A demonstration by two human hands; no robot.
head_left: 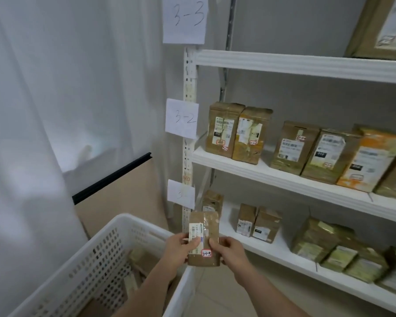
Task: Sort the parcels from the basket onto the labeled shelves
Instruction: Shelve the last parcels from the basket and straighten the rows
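Note:
I hold a small brown cardboard parcel [205, 234] upright in front of the shelf post, above the basket's right rim. My left hand [180, 249] grips its left edge, thumb over the white shipping label. My right hand [230, 251] grips its right edge. A small red-bordered sticker [206, 253] on the parcel reads about "3-1-5". The white perforated basket [96, 259] stands at lower left with more brown parcels [142, 259] inside. White shelves [284, 179] to the right carry paper labels "3-3" [185, 19], "3-2" [182, 118] and a faint third one [181, 194].
Several taped brown parcels stand in rows on the middle shelf [238, 133] and the lower shelf [258, 223]. One big parcel [382, 28] sits on the top shelf. A white curtain [55, 88] hangs at left, with a board [114, 202] leaning behind the basket.

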